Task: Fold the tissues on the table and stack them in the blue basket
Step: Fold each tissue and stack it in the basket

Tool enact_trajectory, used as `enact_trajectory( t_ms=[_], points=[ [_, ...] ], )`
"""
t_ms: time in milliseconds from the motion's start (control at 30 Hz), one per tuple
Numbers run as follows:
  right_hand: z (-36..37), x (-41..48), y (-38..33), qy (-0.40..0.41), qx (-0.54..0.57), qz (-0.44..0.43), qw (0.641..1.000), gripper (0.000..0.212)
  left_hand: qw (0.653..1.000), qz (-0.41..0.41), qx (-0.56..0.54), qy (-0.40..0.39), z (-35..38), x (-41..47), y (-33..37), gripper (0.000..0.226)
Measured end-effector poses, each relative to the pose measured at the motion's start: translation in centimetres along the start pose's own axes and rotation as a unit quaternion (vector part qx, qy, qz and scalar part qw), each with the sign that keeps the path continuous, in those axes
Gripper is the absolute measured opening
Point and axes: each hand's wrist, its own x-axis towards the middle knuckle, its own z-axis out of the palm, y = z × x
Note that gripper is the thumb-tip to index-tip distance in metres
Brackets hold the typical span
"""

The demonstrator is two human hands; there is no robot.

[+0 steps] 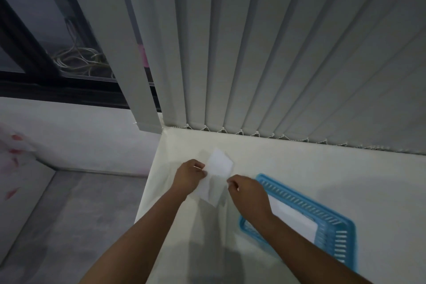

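Left hand [189, 174], right hand [247, 192], both pinching white tissue [217, 177], blue basket [332, 217] beside

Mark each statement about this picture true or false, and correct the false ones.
1. The left hand and the right hand both pinch one tissue. True.
2. The blue basket lies to the right of that tissue. True.
3. The blue basket is empty. False: white tissues lie in it.
4. The blinds have horizontal slats. False: the slats hang vertically.
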Motion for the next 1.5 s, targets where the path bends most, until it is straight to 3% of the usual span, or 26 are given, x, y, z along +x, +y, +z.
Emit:
enact_trajectory(
  t_ms=[67, 133, 233, 367, 500, 667, 733, 800, 900, 1000, 1167, 1267, 1367, 1500],
  points=[
    [0.2, -1.5, -0.9, -0.023, 0.005, 0.050, 0.998, 0.038, 0.993, 0.005, -0.111, 0.033, -0.3, -1.7, 0.5, 0.017],
    [0.6, -2.3, -1.7, -0.060, 0.138, 0.131, 0.980, 0.051, 0.972, 0.001, -0.232, 0.044, -0.1, -3.3, 1.0, 0.020],
    [0.9, -3.5, -3.2, -0.095, 0.388, 0.260, 0.879, 0.044, 0.920, -0.017, -0.392, 0.011, 0.8, -5.4, 1.2, 0.025],
    [1.0, -4.3, -3.7, -0.026, 0.530, 0.276, 0.802, 0.020, 0.888, -0.022, -0.460, -0.013, 2.0, -8.1, 0.7, 0.024],
    [1.0, -4.9, -3.2, 0.046, 0.555, 0.251, 0.792, 0.012, 0.893, -0.054, -0.448, 0.000, 2.5, -9.7, -0.3, 0.021],
    [0.4, -6.2, -1.5, 0.073, 0.483, 0.238, 0.840, 0.018, 0.882, -0.071, -0.466, 0.012, 1.4, -10.1, 0.4, 0.011],
    [-0.2, -6.9, -0.3, 0.091, 0.481, 0.241, 0.838, 0.024, 0.882, -0.071, -0.465, 0.008, 1.5, -10.0, 1.0, 0.009],
    [-1.0, -7.6, 1.0, 0.112, 0.501, 0.246, 0.822, 0.018, 0.886, -0.063, -0.459, -0.012, 2.3, -10.1, 1.6, 0.011],
    [-2.2, -8.4, 3.2, 0.148, 0.553, 0.259, 0.778, 0.007, 0.900, -0.046, -0.429, -0.060, 4.3, -10.9, 2.7, 0.014],
    [-3.3, -8.9, 6.1, 0.207, 0.556, 0.283, 0.754, 0.014, 0.915, -0.039, -0.388, -0.103, 6.3, -11.9, 3.5, 0.013],
    [-4.5, -11.2, 10.9, 0.253, 0.460, 0.314, 0.791, 0.008, 0.961, -0.002, -0.262, -0.086, 8.7, -12.0, 3.3, 0.018],
    [-3.8, -12.6, 13.0, 0.229, 0.404, 0.325, 0.824, 0.016, 0.993, 0.101, -0.059, -0.037, 9.2, -11.0, 1.8, 0.019],
    [-2.9, -13.8, 14.1, 0.227, 0.385, 0.344, 0.826, 0.022, 0.963, 0.212, 0.162, -0.028, 9.8, -9.7, 0.1, 0.030],
    [-2.4, -14.1, 14.3, 0.233, 0.389, 0.343, 0.822, 0.019, 0.912, 0.228, 0.340, -0.032, 10.2, -9.2, -0.4, 0.040]
  ],
)
